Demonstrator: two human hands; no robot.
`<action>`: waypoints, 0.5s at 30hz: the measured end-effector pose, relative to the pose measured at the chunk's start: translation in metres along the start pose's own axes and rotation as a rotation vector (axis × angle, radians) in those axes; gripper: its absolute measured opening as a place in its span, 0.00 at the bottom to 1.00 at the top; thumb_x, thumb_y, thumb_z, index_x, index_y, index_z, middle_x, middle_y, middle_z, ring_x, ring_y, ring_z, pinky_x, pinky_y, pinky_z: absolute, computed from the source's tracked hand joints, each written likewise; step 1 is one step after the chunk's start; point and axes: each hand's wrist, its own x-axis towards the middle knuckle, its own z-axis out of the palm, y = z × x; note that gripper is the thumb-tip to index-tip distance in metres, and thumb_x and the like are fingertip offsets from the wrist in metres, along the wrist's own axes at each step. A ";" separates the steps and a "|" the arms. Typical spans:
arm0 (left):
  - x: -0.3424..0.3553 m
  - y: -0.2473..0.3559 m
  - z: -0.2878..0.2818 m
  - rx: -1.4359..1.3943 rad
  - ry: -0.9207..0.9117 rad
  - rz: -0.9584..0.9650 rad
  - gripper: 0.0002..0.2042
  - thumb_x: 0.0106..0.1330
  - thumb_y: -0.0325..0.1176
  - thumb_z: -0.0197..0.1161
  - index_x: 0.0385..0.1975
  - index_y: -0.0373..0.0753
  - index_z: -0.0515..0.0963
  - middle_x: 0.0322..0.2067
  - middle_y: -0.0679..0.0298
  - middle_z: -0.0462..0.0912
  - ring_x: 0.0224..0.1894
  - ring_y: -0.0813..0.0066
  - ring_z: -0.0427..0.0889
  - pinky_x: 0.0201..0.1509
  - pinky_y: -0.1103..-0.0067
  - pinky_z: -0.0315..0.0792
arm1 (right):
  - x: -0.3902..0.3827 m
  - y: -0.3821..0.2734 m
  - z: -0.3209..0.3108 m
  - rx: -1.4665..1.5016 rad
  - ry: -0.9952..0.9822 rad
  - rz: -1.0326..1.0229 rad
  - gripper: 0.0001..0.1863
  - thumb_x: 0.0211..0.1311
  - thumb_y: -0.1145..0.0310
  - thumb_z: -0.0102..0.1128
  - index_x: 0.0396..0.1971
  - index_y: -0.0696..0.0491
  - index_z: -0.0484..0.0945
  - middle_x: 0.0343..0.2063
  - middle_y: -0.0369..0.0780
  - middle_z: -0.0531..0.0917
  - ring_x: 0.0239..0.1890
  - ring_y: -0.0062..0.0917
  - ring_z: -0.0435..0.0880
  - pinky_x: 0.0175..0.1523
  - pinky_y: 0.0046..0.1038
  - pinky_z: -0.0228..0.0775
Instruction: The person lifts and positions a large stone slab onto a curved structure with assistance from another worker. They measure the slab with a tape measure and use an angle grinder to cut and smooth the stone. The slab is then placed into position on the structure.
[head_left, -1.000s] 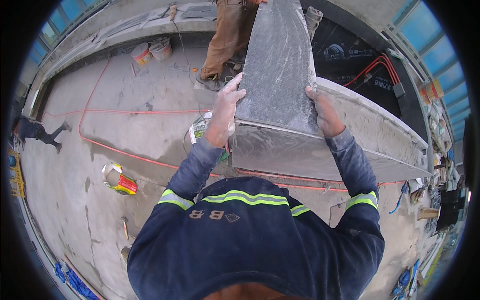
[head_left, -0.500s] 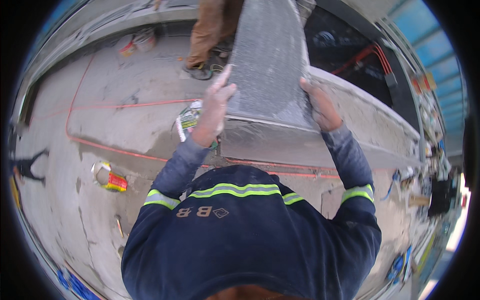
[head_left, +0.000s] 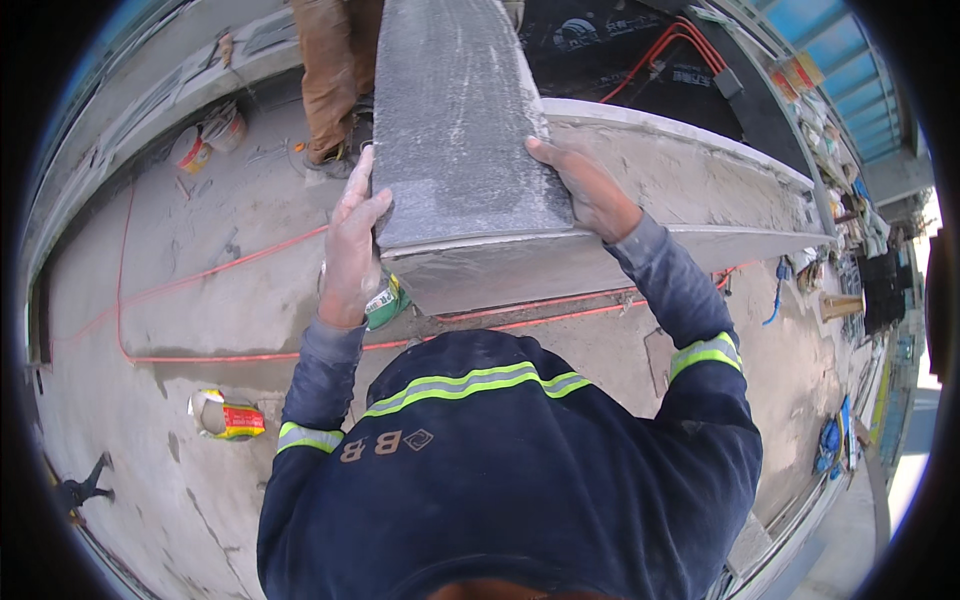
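Note:
A long grey stone slab [head_left: 460,120], streaked with white dust, lies with its near end on the pale, low wall [head_left: 680,185]. My left hand [head_left: 350,235], whitened with dust, grips the slab's left edge near that end, its fingers along the side. My right hand [head_left: 585,185] holds the right edge, fingertips against the stone a little higher up. Just below my left hand is a green and white bag [head_left: 385,305], partly hidden by the hand and wall.
A co-worker's legs [head_left: 325,75] stand left of the slab's far part. Buckets [head_left: 190,150], red hoses [head_left: 220,358] and an open bag [head_left: 225,418] are on the concrete floor. Black membrane [head_left: 570,35] with red pipes lies behind the wall. Another person [head_left: 80,492] is at far left.
The slab, both my hands and the co-worker's legs now appear further left in the view, and the scene has rotated slightly. Both hands still grip the slab.

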 end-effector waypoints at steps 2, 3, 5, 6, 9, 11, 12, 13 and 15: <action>0.001 0.001 0.001 0.068 0.015 0.042 0.34 0.72 0.27 0.51 0.77 0.26 0.50 0.76 0.52 0.60 0.75 0.69 0.62 0.78 0.76 0.53 | -0.003 0.002 0.000 -0.054 0.002 0.003 0.27 0.76 0.59 0.60 0.57 0.70 0.74 0.49 0.47 0.85 0.47 0.27 0.87 0.52 0.27 0.80; 0.004 -0.001 0.002 0.184 0.029 0.082 0.34 0.72 0.28 0.51 0.77 0.27 0.51 0.76 0.52 0.59 0.76 0.69 0.61 0.78 0.75 0.53 | -0.004 0.003 0.001 -0.079 0.024 0.007 0.27 0.76 0.58 0.60 0.58 0.70 0.74 0.49 0.47 0.85 0.47 0.27 0.87 0.52 0.27 0.80; 0.010 -0.008 0.005 0.245 0.028 0.098 0.35 0.72 0.28 0.51 0.78 0.26 0.49 0.78 0.51 0.53 0.79 0.67 0.53 0.80 0.74 0.46 | -0.005 0.005 0.002 -0.129 -0.005 -0.021 0.28 0.76 0.58 0.60 0.58 0.71 0.73 0.49 0.47 0.85 0.46 0.27 0.87 0.52 0.27 0.80; 0.011 -0.009 0.004 0.269 0.026 0.121 0.36 0.71 0.28 0.52 0.78 0.27 0.49 0.78 0.51 0.54 0.79 0.67 0.53 0.80 0.75 0.47 | -0.004 0.005 0.003 -0.147 -0.015 -0.053 0.29 0.76 0.57 0.60 0.58 0.71 0.73 0.49 0.47 0.85 0.46 0.27 0.87 0.52 0.27 0.80; 0.015 -0.012 -0.002 0.392 0.012 0.129 0.38 0.67 0.27 0.54 0.78 0.29 0.50 0.79 0.53 0.52 0.80 0.68 0.51 0.81 0.75 0.46 | -0.003 0.005 0.004 -0.196 -0.006 -0.090 0.30 0.76 0.56 0.60 0.59 0.72 0.73 0.49 0.47 0.85 0.46 0.26 0.87 0.53 0.27 0.79; 0.015 -0.014 -0.006 0.403 -0.014 0.145 0.38 0.67 0.26 0.53 0.79 0.30 0.50 0.79 0.53 0.51 0.80 0.68 0.51 0.81 0.75 0.46 | -0.002 0.006 0.003 -0.205 0.006 -0.085 0.30 0.76 0.56 0.60 0.58 0.72 0.73 0.49 0.47 0.85 0.45 0.26 0.87 0.52 0.26 0.79; 0.015 -0.014 -0.007 0.401 -0.027 0.154 0.38 0.66 0.26 0.53 0.79 0.30 0.50 0.79 0.53 0.51 0.80 0.68 0.51 0.81 0.75 0.46 | -0.002 0.006 0.003 -0.200 0.006 -0.087 0.30 0.76 0.56 0.60 0.58 0.72 0.73 0.49 0.47 0.85 0.45 0.25 0.87 0.52 0.26 0.79; 0.015 -0.014 -0.007 0.387 -0.023 0.143 0.38 0.66 0.26 0.53 0.79 0.30 0.50 0.79 0.54 0.51 0.80 0.69 0.51 0.81 0.75 0.46 | -0.003 0.006 0.002 -0.201 -0.012 -0.072 0.29 0.77 0.57 0.58 0.59 0.70 0.72 0.50 0.46 0.84 0.47 0.26 0.86 0.53 0.27 0.78; 0.015 -0.014 -0.007 0.363 -0.038 0.148 0.39 0.65 0.25 0.52 0.79 0.31 0.50 0.79 0.54 0.51 0.80 0.69 0.51 0.81 0.75 0.47 | -0.004 0.005 0.001 -0.188 -0.028 -0.052 0.25 0.79 0.60 0.55 0.62 0.67 0.71 0.52 0.46 0.83 0.50 0.26 0.85 0.55 0.28 0.78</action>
